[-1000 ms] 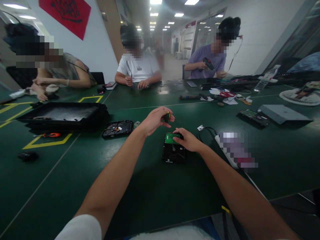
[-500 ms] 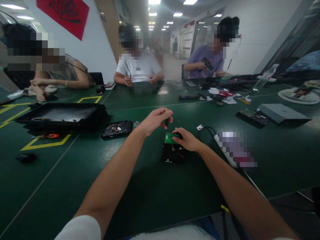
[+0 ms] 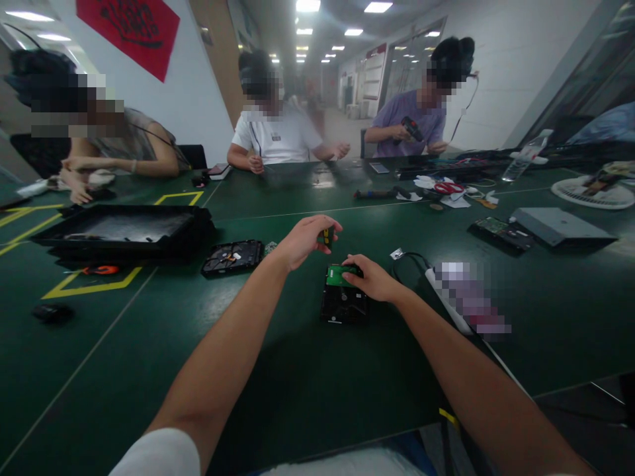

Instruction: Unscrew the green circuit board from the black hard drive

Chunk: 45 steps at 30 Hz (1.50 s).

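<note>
A hard drive (image 3: 343, 305) lies on the green table in front of me, its green circuit board (image 3: 336, 275) facing up at the far end. My right hand (image 3: 370, 277) is closed over the drive's far right side, the thumb on the board; its outer fingers are hidden. Above and just behind the drive, my left hand (image 3: 313, 239) grips a small screwdriver (image 3: 326, 236) by its yellow and black handle. The screwdriver's tip cannot be made out against the dark table.
Another opened hard drive (image 3: 232, 256) lies left of my hands, near a black tray (image 3: 124, 225). On the right are a power strip (image 3: 449, 301), a drive (image 3: 500, 235) and a grey metal box (image 3: 563, 226). Three people sit across the table, one holding a power drill (image 3: 411, 127).
The fingers of my left hand have turned slightly, showing more of the yellow and black handle. My right hand and the drive stay put. One person opposite has moved a hand outward.
</note>
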Each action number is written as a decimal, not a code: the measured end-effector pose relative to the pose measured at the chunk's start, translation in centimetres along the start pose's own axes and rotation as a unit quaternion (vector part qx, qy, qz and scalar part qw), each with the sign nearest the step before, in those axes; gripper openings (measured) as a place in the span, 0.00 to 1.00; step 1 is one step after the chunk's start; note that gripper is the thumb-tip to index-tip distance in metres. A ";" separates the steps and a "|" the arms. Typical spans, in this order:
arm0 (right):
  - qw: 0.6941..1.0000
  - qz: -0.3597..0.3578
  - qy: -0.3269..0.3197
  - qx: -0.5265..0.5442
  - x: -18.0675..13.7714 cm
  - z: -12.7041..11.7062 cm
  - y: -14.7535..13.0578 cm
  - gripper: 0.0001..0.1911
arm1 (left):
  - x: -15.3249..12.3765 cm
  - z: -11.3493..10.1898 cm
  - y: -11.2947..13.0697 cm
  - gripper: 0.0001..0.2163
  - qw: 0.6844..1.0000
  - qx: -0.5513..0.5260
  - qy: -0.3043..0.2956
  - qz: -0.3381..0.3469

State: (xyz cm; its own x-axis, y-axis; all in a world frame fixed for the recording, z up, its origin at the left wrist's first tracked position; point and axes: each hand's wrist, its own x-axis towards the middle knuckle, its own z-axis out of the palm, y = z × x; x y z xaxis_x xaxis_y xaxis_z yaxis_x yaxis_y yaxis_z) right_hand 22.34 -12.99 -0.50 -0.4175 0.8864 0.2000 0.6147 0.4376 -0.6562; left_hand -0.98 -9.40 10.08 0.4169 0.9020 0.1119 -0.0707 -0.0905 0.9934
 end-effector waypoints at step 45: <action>1.000 -0.008 0.006 -0.009 0.1 0.2 0.3 0.15 | -0.2 0.2 0.2 0.10 1.000 -0.024 0.007 0.000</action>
State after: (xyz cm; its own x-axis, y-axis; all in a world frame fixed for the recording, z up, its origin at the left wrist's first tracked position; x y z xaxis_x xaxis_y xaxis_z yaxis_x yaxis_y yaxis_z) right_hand 22.29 -12.79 -0.81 -0.4198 0.8807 0.2193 0.6193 0.4546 -0.6401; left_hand -0.86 -9.67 10.29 0.4046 0.9076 0.1118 -0.1153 -0.0706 0.9908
